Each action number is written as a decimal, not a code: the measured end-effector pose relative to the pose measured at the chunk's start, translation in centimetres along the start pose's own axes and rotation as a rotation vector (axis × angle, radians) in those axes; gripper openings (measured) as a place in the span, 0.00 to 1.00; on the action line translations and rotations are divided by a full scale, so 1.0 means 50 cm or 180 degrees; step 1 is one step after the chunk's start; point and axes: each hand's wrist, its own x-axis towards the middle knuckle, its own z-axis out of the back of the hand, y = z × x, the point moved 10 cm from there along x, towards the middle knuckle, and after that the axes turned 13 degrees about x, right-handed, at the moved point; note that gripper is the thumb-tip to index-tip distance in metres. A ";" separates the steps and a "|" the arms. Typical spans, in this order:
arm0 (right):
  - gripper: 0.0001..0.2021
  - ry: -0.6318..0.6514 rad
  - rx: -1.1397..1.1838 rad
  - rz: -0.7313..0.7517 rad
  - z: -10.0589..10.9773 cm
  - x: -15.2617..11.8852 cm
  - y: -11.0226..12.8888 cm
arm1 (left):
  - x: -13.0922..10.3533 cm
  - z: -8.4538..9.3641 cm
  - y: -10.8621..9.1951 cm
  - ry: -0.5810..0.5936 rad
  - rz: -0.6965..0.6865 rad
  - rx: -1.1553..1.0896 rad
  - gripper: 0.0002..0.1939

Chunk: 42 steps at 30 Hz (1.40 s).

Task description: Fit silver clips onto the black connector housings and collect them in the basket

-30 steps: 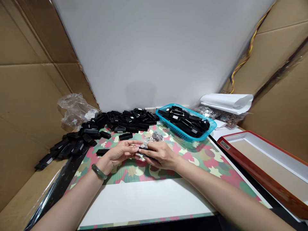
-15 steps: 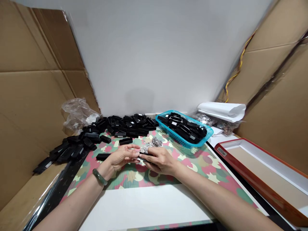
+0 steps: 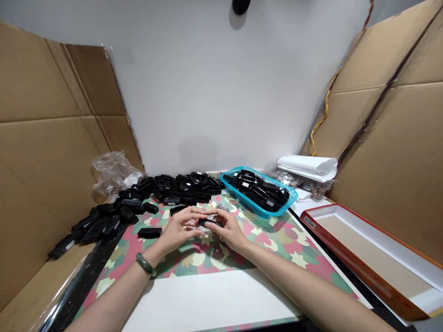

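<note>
Both hands meet over the patterned mat, around a small black part. My right hand pinches this part between thumb and fingers. My left hand is curved at its left side, fingers bent toward it; whether they grip anything is hidden. Small shiny metal pieces lie behind and beneath the fingers. One black block rests left of my left hand, and another lies just behind it.
A heap of black blocks spreads along the back and left. Behind right stands a blue basket of black parts. Plastic bags and white paper lie beside it. A red-edged box lid is at right; cardboard flanks both sides.
The view has tilted up and shifted. My right hand has turned, its thumb and fingers now opened into a curve around the black part, and my left fingers arch over more.
</note>
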 end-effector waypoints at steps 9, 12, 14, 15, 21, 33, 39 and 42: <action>0.20 -0.0311 0.1142 -0.0574 0.032 0.021 -0.037 | 0.002 0.035 0.066 -0.0524 0.0749 -0.0292 0.18; 0.18 -0.0419 0.1466 -0.0764 0.034 0.021 -0.054 | 0.002 0.033 0.074 -0.0509 0.0956 -0.0575 0.19; 0.17 -0.0473 0.1730 -0.0897 0.030 0.018 -0.066 | 0.002 0.027 0.074 -0.0450 0.1034 -0.0753 0.21; 0.17 -0.0472 0.1868 -0.0946 0.027 0.016 -0.070 | 0.002 0.025 0.074 -0.0430 0.1067 -0.0822 0.22; 0.15 -0.0320 0.2509 -0.1331 0.001 0.007 -0.095 | -0.005 0.026 0.077 -0.0478 0.1243 -0.1004 0.22; 0.16 -0.0441 0.2742 -0.1479 0.004 0.004 -0.111 | 0.003 0.029 0.063 -0.0346 0.0661 -0.0079 0.20; 0.17 -0.0207 0.2012 -0.1329 -0.014 -0.006 -0.089 | -0.011 0.023 -0.041 -0.0616 -0.0730 0.1259 0.21; 0.19 -0.0142 0.1582 -0.1271 -0.017 -0.009 -0.080 | -0.015 0.018 -0.048 -0.0592 -0.0876 0.1205 0.14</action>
